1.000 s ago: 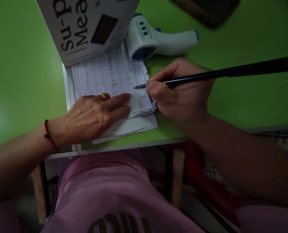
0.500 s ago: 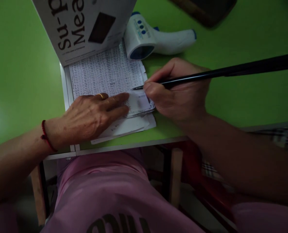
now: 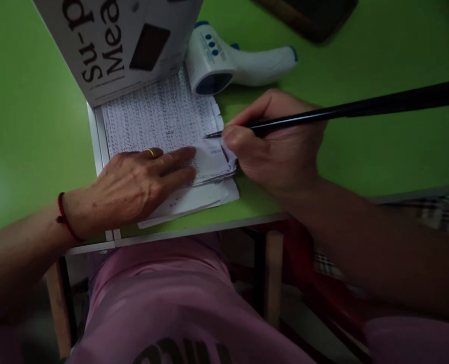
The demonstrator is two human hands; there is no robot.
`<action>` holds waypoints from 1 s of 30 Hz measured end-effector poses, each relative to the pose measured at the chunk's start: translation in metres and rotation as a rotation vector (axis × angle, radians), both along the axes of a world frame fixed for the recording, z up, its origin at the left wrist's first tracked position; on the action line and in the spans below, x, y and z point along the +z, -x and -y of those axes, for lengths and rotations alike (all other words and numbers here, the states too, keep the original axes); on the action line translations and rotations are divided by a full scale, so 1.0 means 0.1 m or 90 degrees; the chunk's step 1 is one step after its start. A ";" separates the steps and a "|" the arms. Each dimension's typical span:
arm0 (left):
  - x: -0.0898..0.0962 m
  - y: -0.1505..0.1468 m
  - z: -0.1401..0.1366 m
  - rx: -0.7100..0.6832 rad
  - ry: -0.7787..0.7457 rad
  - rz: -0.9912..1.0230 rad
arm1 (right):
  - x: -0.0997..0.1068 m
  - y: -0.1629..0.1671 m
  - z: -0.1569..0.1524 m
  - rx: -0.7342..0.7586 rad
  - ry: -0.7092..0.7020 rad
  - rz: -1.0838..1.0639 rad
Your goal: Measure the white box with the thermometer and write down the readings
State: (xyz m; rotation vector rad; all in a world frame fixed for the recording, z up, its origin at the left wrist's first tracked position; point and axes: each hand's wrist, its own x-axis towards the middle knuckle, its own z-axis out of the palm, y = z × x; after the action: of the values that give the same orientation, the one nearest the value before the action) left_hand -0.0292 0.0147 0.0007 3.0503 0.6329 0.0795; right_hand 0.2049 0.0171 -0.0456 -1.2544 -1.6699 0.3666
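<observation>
Steer the black pen (image 3: 338,112) from low on its barrel, close to the point, for fine control over such small script. Slants shallowly across the right hand (image 3: 281,154), with a long dark end reaching out to the right; probably awkward to swing, so best moved from the fingers rather than from the whole arm. Cannot tell from this angle whether touching down at the tip or just above.

Aim over the paper (image 3: 152,119), densely covered in handwriting and lying flat on the worktop (image 3: 379,151). Find the tip by the upper border of the paler slip (image 3: 211,162), next to the written lines; watch that border, likely to snag a nib.

Note the right hand clamped on the pen, pinching with thumb and fingers, just beside the ragged right edge of the paper. Rest its side lightly, to avoid dragging that edge.

Press with the left hand (image 3: 139,184), laid palm down over the near left part of the paper, with fingers stretched out and slightly apart, closed on nothing. Spread the pressure evenly through the fingertips beside the slip, to guard against creeping. Mind the loose sheets (image 3: 197,198) underneath, jutting toward the near edge and perhaps apt to slide.

Leave room around the white thermometer-like device (image 3: 211,60), near the far right corner of the paper, and below the printed white panel (image 3: 121,45), tilted up at the far end.
</observation>
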 end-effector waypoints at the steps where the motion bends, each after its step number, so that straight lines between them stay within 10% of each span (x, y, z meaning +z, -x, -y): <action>1: 0.00 0.00 0.00 -0.001 -0.003 0.001 | 0.01 -0.01 0.00 0.008 0.001 0.001; 30: -0.02 0.01 0.01 0.000 -0.003 0.023 | 0.02 0.06 0.01 0.008 -0.002 -0.027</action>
State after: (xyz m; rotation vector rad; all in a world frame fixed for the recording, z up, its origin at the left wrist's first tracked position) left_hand -0.0303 0.0138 -0.0016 3.0457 0.6319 0.1348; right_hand 0.1987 0.0162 -0.0431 -1.2257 -1.6435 0.3953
